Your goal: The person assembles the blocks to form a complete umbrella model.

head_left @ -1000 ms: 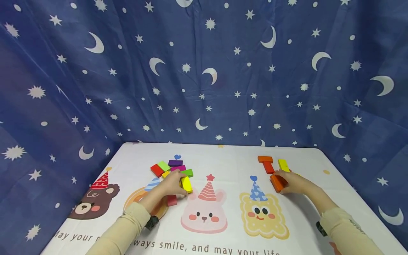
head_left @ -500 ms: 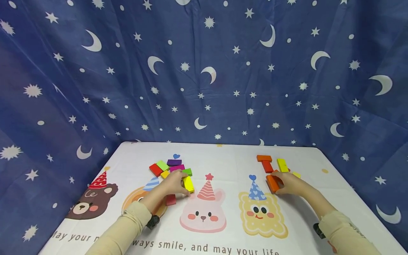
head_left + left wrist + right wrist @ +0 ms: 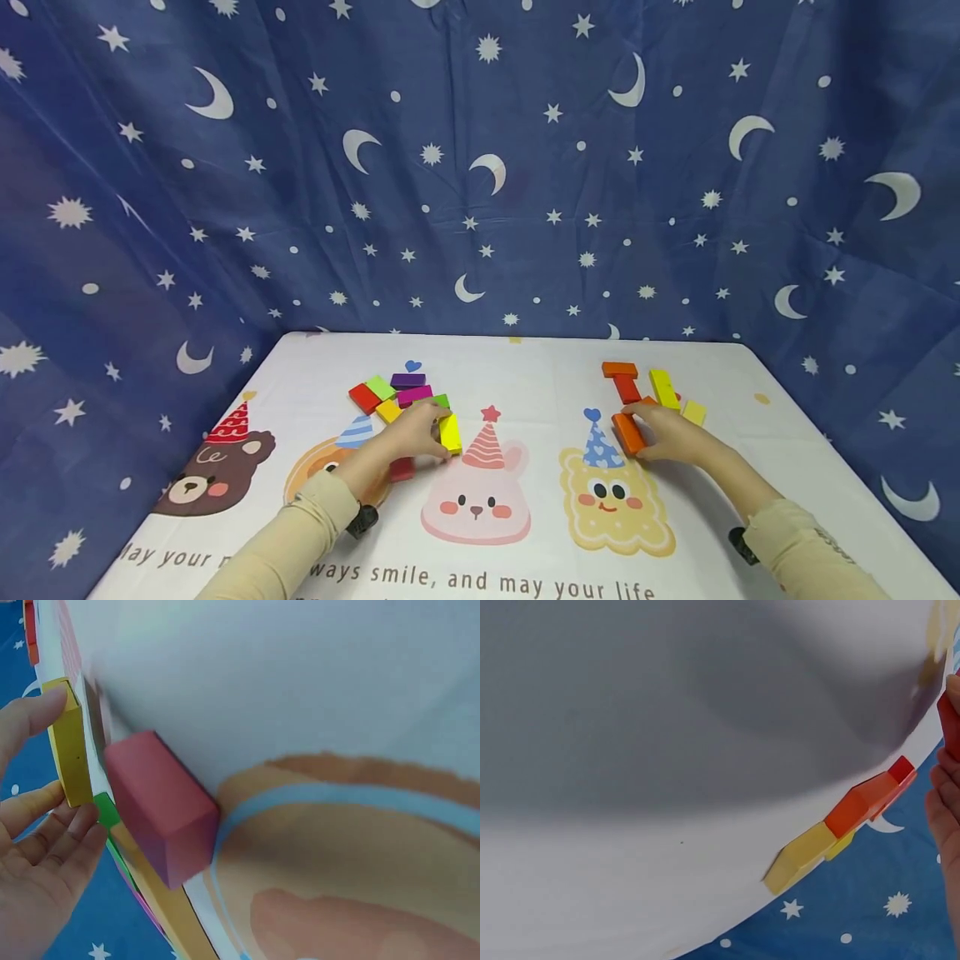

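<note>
My left hand pinches a yellow block by its ends, thumb on one and fingertips on the other, as the left wrist view confirms. Around that hand lie a pinkish-red block, an orange-yellow block, a magenta block and a partly covered green block. On the other side, my right hand holds an orange block between thumb and fingers. Just behind it, another orange block is mostly hidden in the head view, beside a pale yellow block.
Farther back on the left are a red block, a light green block and a purple block. At right rear lie an orange block, a red block and a long yellow block. A starry curtain borders the white printed table.
My right hand has carried its orange block leftward, uncovering more of the pale yellow block. The left hand has shifted slightly right with the yellow block.
</note>
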`<state>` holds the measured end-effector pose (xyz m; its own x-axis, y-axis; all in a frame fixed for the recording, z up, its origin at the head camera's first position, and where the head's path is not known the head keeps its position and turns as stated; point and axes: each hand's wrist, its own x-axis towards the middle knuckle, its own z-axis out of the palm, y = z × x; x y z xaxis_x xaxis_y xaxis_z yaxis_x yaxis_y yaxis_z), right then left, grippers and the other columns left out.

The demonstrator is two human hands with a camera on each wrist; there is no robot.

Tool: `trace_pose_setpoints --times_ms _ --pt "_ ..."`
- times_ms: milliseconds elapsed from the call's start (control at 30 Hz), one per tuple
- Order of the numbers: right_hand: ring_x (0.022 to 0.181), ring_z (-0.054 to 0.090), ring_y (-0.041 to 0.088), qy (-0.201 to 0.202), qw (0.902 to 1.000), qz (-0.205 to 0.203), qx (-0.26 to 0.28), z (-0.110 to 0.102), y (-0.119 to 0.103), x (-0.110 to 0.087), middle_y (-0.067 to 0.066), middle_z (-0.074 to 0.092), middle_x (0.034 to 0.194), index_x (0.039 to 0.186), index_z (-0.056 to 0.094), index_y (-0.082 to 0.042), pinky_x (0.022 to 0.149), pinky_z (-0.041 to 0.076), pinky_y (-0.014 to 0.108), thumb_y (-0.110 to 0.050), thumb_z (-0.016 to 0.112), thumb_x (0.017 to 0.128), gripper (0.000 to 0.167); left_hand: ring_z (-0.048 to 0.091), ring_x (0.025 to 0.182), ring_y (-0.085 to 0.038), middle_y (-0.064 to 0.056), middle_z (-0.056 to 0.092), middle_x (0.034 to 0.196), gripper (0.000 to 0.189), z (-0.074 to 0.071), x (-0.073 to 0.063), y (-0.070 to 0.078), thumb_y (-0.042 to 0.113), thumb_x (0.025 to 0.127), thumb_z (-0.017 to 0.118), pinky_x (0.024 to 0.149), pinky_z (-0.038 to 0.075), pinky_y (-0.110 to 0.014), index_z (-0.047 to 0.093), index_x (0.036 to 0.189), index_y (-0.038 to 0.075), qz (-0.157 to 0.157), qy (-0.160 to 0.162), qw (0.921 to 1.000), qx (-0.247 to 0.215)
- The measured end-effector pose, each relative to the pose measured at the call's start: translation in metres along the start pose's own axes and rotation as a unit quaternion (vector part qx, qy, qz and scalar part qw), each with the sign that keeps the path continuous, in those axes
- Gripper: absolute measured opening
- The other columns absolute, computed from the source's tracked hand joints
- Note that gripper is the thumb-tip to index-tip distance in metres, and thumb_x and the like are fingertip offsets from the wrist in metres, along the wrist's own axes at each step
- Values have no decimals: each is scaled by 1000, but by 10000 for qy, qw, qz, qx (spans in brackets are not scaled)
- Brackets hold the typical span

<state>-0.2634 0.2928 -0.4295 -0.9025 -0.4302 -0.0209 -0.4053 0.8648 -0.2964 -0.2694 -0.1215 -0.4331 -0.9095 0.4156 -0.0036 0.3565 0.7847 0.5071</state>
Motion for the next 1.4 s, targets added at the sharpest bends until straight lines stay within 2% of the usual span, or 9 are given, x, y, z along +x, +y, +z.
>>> trace_pose_setpoints --times_ms 233,433,700,833,1100,1267,1400 --pt "105 59 34 63 9998 37 -183 -1 -9 6 21 63 117 122 54 8 94 48 50 -19 83 69 66 54 92 -22 -12 60 105 68 3 -1 7 20 65 87 90 51 -39 60 122 -5 408 -180 9990 54" --pt "106 60 33 -17 9995 -138 -273 3 -17 6 20 62 119 124 54 7 93 49 48 -26 82 71 68 56 103 -26 -14 59 115 67 9 -4 21 22 68 85 97 49 -41 59 124 -2 695 -473 9964 -59" --pt "114 58 34 -12 9991 -242 -348 11 -26 5 18 62 122 126 54 4 95 48 48 -27 81 72 67 54 109 -21 -9 59 121 68 20 -5 40 31 69 84 100 47 -38 59 128 7 913 -762 9926 245" --pt "113 58 34 56 9989 -373 -289 11 -32 3 17 62 121 125 55 5 95 48 49 -26 81 72 67 54 113 -22 -8 59 125 66 25 -3 48 31 70 83 102 45 -36 60 126 6 1074 -861 9901 280" --pt "111 59 34 168 9970 -697 -300 14 -43 0 19 63 119 124 54 7 94 48 48 -25 82 71 68 52 91 -10 -2 60 108 68 39 1 59 35 67 85 89 48 -22 61 124 7 1307 -967 9856 456" --pt "108 61 31 140 9969 -711 -307 16 -48 -1 17 63 120 126 53 5 94 49 46 -27 82 71 69 50 85 -7 2 60 104 68 45 3 61 36 64 86 82 47 -17 63 122 8 1282 -966 9858 500" --pt "110 60 30 -38 9970 -756 -176 17 -53 -2 15 62 123 128 52 1 94 49 46 -32 80 72 71 50 86 -6 2 60 105 68 45 4 62 36 65 86 86 47 -17 63 122 8 1326 -987 9847 556"
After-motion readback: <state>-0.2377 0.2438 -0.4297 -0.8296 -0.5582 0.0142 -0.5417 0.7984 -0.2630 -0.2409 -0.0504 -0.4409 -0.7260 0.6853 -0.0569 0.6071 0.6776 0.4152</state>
